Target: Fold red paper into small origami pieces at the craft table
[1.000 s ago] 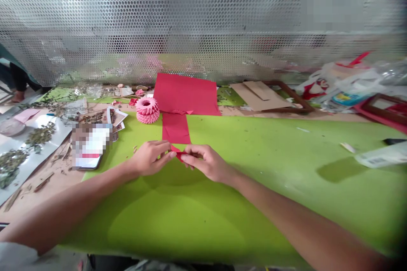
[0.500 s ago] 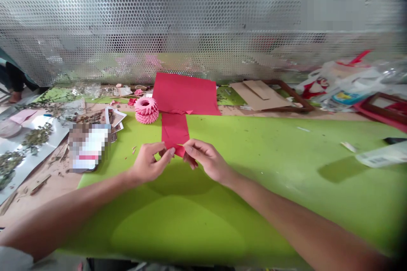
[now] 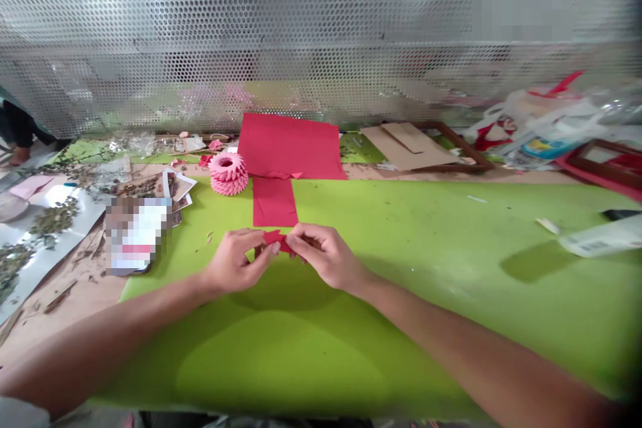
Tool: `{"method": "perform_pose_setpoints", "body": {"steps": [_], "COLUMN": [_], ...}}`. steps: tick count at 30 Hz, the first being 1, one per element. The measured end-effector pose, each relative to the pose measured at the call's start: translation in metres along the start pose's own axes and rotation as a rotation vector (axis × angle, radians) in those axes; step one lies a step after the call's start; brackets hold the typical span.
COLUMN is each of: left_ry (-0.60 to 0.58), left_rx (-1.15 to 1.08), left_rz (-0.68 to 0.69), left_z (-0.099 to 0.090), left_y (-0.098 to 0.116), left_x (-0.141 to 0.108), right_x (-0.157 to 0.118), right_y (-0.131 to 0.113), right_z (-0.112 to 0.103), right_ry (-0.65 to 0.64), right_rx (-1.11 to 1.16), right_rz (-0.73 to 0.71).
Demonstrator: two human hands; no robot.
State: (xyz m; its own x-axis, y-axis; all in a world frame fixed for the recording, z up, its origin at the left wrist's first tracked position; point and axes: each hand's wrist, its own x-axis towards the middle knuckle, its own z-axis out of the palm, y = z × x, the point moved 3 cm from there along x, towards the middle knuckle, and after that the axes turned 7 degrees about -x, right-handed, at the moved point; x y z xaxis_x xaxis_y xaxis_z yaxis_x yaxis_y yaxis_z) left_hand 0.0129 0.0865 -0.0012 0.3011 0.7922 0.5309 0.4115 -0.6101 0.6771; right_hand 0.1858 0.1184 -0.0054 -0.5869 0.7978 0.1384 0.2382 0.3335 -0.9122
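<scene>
A small folded piece of red paper is pinched between my two hands above the green table. My left hand grips its left end with thumb and fingers. On its right end, my right hand closes thumb against fingertips. Just beyond my hands lies a red paper strip, its far end by a larger red sheet with a ragged near edge. To the strip's left stands a pink ring-shaped piece of folded paper, built in pointed layers.
A phone and loose photos lie at the left, near dried plants. Brown card, a wooden frame and plastic bags sit at the back right. A white bottle lies at right. Perforated metal rises behind.
The small red piece has turned in my fingers and now shows a more folded, pointed shape. My right hand has shifted slightly. The view has moved a little.
</scene>
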Motion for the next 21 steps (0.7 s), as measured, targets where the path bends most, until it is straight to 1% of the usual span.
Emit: {"method": "perform_pose_setpoints", "body": {"steps": [2,7,11,15,18,21], "left_ry": [-0.006,0.002,0.008,0.009,0.022,0.001], "left_rx": [0.025,0.044,0.062,0.1,0.022,-0.082], "left_rz": [-0.005,-0.033,-0.023,-0.015,-0.017,0.059], "left_z": [-0.0006,-0.0027,-0.0027,-0.0033,-0.0053,-0.0057], "left_y": [0.0003,-0.0004,-0.0016,-0.0037,-0.0061,-0.0064], "left_x": [0.0005,0.0007,0.0006,0.0012,0.0008,-0.0003], "right_x": [-0.0005,-0.0023,-0.0023,-0.0014,-0.0007,-0.0004], "right_y": [0.0,0.0009,0.0005,-0.0017,-0.0015,-0.0011], "right_z": [-0.0016,-0.003,-0.0033,-0.0036,-0.004,-0.0044], "right_ry": [0.0,-0.068,-0.044,0.003,0.017,0.016], "right_rx": [-0.011,0.041,-0.043,-0.119,-0.132,-0.123], "right_rz": [-0.014,-0.038,-0.001,-0.026,-0.032,-0.026]}}
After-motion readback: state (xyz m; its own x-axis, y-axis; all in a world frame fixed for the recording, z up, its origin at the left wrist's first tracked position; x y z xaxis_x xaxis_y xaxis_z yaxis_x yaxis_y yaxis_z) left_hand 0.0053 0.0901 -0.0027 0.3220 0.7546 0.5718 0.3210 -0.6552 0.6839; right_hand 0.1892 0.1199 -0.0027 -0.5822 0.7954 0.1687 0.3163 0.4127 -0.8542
